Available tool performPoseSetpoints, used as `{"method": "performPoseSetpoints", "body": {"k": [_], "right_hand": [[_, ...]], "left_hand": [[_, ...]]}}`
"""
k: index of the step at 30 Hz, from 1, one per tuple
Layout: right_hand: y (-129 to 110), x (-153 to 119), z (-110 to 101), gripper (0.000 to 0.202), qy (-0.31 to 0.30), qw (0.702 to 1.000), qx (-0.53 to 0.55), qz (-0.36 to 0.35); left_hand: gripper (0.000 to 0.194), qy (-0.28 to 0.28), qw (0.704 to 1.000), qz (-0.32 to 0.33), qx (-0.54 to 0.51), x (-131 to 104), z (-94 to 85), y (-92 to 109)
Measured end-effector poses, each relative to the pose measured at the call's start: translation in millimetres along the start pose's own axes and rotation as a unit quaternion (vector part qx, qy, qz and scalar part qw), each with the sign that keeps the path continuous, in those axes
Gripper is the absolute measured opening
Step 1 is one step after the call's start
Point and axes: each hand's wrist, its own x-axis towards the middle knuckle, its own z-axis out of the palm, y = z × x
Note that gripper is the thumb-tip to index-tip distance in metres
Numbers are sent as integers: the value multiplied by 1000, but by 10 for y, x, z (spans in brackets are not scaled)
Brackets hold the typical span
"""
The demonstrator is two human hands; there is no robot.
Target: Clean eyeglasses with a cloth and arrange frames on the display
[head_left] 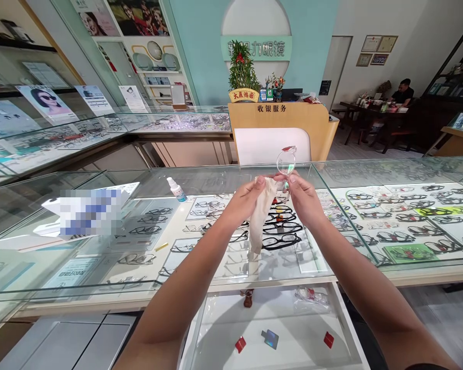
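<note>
A pale cloth [261, 218] hangs from my left hand [247, 199], whose thumb and fingers are closed on its upper end. My right hand [304, 198] pinches a pair of clear-framed glasses [286, 162], held upright just to the right of the cloth. One round lens and a red tag show above my fingers; the lower part of the glasses is partly hidden by my right hand. Both hands are close together over the glass display counter [216, 283]. Beneath them, black-framed glasses [281, 240] lie in a column.
A white spray bottle [176, 189] stands on the counter to the left, near folded printed cards [88, 211]. Below is an open drawer [293, 354] with red tags and a grey tag. A wooden cashier desk [320, 121] stands ahead; a person [403, 93] sits at a far table.
</note>
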Motion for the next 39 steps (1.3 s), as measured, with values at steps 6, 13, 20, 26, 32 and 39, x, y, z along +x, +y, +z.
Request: {"method": "performPoseSetpoints", "body": {"k": [6,13,20,26,32,39], "right_hand": [[-18,-3,24,42,13,999,7,-44],[-38,-16,28,39,1,998,20,-54],[-78,-24,38,37,4,998,-18,-67],[-57,-20,28,39,3,998,-14,-54],[-25,-15,66,38,15,998,53,-25],[-65,-24,103,40,38,992,116,14]], "left_hand": [[67,16,999,31,38,-26,31,34],[62,30,996,58,66,-12,15,20],[73,-3,997,43,66,5,21,-8],[77,-14,996,40,76,3,34,-48],[79,-36,999,8,-3,-31,128,-36],[60,-55,994,-48,-80,-35,207,-113]]}}
